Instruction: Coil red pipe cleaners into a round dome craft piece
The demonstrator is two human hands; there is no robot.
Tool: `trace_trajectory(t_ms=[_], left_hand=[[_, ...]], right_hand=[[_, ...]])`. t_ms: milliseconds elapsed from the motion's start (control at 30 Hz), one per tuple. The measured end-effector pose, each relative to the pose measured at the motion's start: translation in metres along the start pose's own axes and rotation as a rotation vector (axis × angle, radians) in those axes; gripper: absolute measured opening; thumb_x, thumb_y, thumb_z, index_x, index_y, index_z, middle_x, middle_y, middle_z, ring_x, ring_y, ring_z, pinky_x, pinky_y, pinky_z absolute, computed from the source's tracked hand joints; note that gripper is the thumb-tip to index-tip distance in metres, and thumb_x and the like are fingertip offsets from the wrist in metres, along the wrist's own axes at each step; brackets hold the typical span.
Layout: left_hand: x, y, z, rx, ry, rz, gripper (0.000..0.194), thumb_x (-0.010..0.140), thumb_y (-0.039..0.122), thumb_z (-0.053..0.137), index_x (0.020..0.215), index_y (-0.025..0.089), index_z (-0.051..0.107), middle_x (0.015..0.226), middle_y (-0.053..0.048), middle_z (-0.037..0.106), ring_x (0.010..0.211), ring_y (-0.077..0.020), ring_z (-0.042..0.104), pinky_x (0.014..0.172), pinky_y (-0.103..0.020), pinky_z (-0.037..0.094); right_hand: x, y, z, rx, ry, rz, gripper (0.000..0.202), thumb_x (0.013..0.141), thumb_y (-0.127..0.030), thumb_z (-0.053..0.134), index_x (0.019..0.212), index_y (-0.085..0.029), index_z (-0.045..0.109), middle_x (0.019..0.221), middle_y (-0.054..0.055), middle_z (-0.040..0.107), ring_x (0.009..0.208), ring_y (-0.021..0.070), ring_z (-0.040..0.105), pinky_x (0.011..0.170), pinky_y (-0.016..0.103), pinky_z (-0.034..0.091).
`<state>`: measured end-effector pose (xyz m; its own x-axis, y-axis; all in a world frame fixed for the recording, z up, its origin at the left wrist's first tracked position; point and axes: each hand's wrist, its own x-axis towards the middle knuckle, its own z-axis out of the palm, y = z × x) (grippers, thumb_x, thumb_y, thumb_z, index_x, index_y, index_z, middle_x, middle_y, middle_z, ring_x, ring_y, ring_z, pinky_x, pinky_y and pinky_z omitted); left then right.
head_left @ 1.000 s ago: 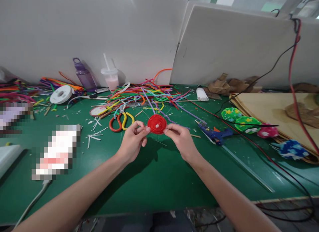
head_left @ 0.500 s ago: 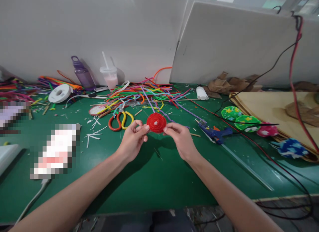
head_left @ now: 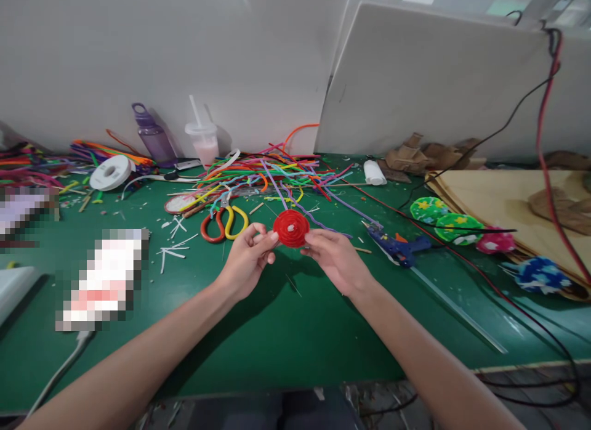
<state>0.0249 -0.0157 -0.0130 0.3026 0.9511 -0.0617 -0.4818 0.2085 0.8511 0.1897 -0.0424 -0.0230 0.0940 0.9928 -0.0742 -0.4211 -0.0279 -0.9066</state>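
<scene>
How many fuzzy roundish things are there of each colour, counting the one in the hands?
Red fuzzy round disc with a pale centre: 1
Green fuzzy round pieces with yellow patches: 2
Pink fuzzy rounded piece with white patches: 1
Blue fuzzy rounded piece with white patches: 1
Total in view: 5

Left hand (head_left: 248, 260) and right hand (head_left: 339, 260) pinch opposite sides of a pale-centred red disc (head_left: 292, 238), held above the tabletop (head_left: 277, 350). Scissors (head_left: 228, 220) just beyond left hand. Bottle (head_left: 157, 143), cup (head_left: 204, 150), pipe cleaners (head_left: 268, 174) along tabletop's back edge. Glue gun (head_left: 402, 252) right of right hand. Pixelated slab (head_left: 106, 282) nearer front edge, probably a phone.
</scene>
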Motion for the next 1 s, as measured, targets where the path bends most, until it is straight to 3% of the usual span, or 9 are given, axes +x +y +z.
trace_trajectory(t_ms=[167, 300, 433, 833, 1000], left_hand=[[0.000, 0.000, -0.001, 0.054, -0.009, -0.007, 0.037, 0.063, 0.022, 0.083, 0.074, 0.019, 0.047, 0.058, 0.004, 0.060, 0.057, -0.0085, 0.058, 0.040, -0.012, 0.041], [0.000, 0.001, -0.002, -0.008, 0.040, 0.011, 0.038, 0.061, 0.020, 0.084, 0.073, 0.018, 0.048, 0.057, 0.006, 0.057, 0.059, -0.0077, 0.060, 0.039, -0.010, 0.038], [0.001, 0.002, -0.002, -0.032, 0.056, 0.015, 0.038, 0.061, 0.018, 0.084, 0.072, 0.018, 0.048, 0.058, 0.006, 0.057, 0.059, -0.0070, 0.060, 0.038, -0.009, 0.036], [0.000, 0.000, -0.001, 0.060, 0.047, 0.028, 0.039, 0.062, 0.022, 0.082, 0.076, 0.019, 0.046, 0.063, 0.002, 0.064, 0.068, -0.0130, 0.067, 0.044, -0.013, 0.044], [0.001, 0.003, -0.003, 0.258, 0.039, 0.055, 0.037, 0.066, 0.031, 0.079, 0.078, 0.020, 0.046, 0.064, 0.001, 0.065, 0.066, -0.0176, 0.068, 0.042, -0.017, 0.041]], right_hand=[[-0.001, -0.001, 0.000, -0.075, 0.030, -0.050, 0.017, 0.061, -0.032, 0.079, 0.068, -0.019, 0.073, 0.074, 0.003, 0.070, 0.073, 0.0161, 0.063, 0.071, 0.031, 0.048], [-0.006, -0.007, 0.003, -0.266, -0.027, -0.058, 0.019, 0.065, -0.034, 0.075, 0.077, -0.019, 0.074, 0.078, 0.005, 0.073, 0.080, 0.0197, 0.067, 0.080, 0.036, 0.048], [-0.009, -0.010, 0.007, -0.386, -0.041, -0.089, 0.015, 0.066, -0.033, 0.074, 0.071, -0.019, 0.072, 0.075, 0.004, 0.073, 0.081, 0.0202, 0.068, 0.086, 0.037, 0.047], [-0.010, -0.010, 0.006, -0.458, -0.051, -0.220, 0.012, 0.073, -0.031, 0.067, 0.072, -0.020, 0.068, 0.069, 0.001, 0.070, 0.070, 0.0177, 0.066, 0.078, 0.035, 0.049], [-0.010, -0.011, 0.004, -0.541, -0.027, -0.253, 0.012, 0.076, -0.030, 0.063, 0.071, -0.020, 0.067, 0.066, 0.000, 0.069, 0.068, 0.0172, 0.064, 0.074, 0.033, 0.048]])
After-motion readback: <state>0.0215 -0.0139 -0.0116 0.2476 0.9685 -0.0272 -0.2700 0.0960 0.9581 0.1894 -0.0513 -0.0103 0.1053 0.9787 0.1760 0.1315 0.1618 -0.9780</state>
